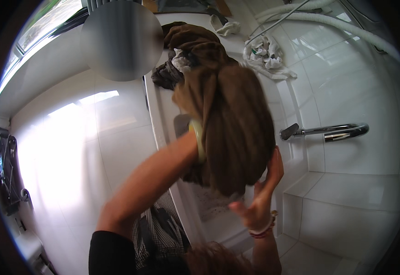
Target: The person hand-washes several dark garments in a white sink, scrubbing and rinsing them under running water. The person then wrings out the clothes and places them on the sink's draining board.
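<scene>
A large bundle of brown cloth point(236, 114), a garment or towel by its look, hangs over the white sink point(227, 231). My left forearm point(156, 169) reaches in from the lower left, and a pale yellow-green bangle point(198, 140) shows at the wrist. Brown folds hide my left hand and its fingers. Against the cloth's lower right edge is my right hand point(265, 188), fingers stretched up and thumb spread apart; it wears bracelets. Behind the bundle, more brown cloth and a dark grey cloth point(165, 75) lie heaped, with a small white piece point(180, 59) on top.
A chrome tap point(342, 131) juts from the white tiled wall at right. White crumpled cloths point(266, 57) lie at the back right, below a white hose point(337, 28). The window point(44, 23) is at the far left. A checked cloth point(161, 233) is near my body.
</scene>
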A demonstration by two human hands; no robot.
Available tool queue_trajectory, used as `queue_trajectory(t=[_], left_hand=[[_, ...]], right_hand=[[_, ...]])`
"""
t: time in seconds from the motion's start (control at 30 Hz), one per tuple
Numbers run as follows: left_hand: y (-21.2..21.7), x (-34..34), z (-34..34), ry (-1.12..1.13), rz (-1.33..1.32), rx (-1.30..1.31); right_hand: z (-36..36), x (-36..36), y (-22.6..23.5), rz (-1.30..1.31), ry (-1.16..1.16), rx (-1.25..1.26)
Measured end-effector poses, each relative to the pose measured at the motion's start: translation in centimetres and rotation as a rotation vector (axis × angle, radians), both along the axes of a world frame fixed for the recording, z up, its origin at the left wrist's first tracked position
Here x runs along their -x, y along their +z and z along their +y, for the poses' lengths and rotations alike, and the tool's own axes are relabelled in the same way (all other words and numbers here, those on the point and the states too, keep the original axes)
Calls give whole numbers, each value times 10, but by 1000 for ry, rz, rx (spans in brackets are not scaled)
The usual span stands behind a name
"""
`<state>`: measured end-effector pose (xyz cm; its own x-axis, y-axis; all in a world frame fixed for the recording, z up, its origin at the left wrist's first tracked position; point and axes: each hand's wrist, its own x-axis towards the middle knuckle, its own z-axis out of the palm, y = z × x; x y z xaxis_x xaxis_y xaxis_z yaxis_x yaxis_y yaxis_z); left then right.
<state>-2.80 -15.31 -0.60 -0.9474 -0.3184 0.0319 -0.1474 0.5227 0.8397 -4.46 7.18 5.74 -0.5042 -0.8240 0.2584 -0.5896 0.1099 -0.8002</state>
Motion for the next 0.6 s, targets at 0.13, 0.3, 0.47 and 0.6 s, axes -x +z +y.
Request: queue_trajectory(t=[0.13,0.3,0.47,0.6], left_hand=[[24,40,-69,41,-144,255],[45,36,-183,108,-515,615],[55,31,-215,403,-375,135],[46,1,-141,729,-30,581]], right_hand=[[-54,-5,-1,595,-119,47],[-160,5,-9,724,-88,281],[-224,65,-62,693,-283,-268],[-255,79,-54,698,-177,-154]])
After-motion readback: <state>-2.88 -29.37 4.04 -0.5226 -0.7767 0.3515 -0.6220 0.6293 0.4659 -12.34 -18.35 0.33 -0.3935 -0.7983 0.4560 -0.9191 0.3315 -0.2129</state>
